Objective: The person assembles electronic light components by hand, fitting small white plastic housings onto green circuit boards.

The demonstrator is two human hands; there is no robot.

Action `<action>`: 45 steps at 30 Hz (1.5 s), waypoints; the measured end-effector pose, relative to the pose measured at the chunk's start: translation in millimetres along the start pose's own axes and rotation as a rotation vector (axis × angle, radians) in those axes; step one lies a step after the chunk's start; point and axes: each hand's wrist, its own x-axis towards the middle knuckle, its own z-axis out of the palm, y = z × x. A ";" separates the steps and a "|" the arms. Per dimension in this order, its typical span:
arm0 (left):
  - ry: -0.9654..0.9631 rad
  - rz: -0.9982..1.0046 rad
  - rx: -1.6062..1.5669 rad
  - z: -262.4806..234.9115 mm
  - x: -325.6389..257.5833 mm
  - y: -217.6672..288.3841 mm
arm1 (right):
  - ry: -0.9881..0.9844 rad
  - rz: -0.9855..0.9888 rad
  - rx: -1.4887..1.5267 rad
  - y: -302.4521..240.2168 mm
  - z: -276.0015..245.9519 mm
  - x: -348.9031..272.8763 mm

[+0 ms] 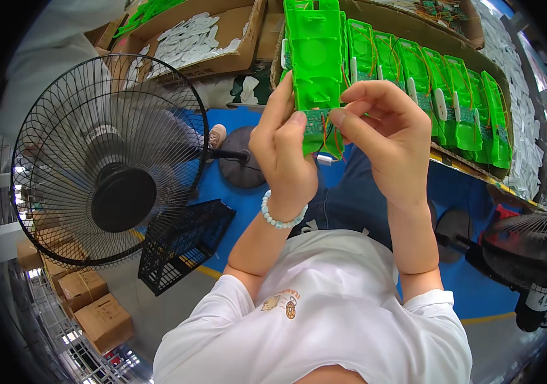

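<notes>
**Both hands on a green casing, held up over the lap**

Starting far left: a black floor fan [110, 160] fills that side, its wire grille facing the camera, and behind it someone in a pale top is only partly visible. Below the fan, cardboard boxes [94, 307] sit on the floor, and just right of the fan a black mesh crate [180, 243] lies tilted on the grey-and-blue floor. Farther off, an open carton of flat white parts [193, 38] rests at the top.

Now the centre. The left hand [286, 160], a pale bead bracelet [280, 217] at its wrist, is wrapped round the lower left edge of a bright green plastic casing [315, 64], fingers closed on it, thumb pressed against its front. The casing stands upright in the air, in front of the person's chest and above the jeans (thin wires trail from its lower end; where they lead I cannot tell).

The right hand [389, 134] comes in from the other side, thumb and forefinger pinched together at the casing's lower right corner, the other fingers curled over.

Further right, a row of matching green casings [453, 96] leans in a long cardboard tray [440, 32] on the surface. Bottom right, a second black fan [530, 256] peeks in.
</notes>
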 end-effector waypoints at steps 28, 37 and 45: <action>0.062 -0.138 -0.107 0.0 -14.1 13.1 | -0.172 0.103 0.226 5.7 -11.9 -4.8; -0.014 -0.177 -0.084 8.6 -9.6 5.7 | -0.098 0.060 0.123 4.3 -22.9 -7.4; -0.128 -0.112 -0.123 6.1 -12.2 1.4 | -0.068 0.039 0.081 0.6 -25.2 -14.0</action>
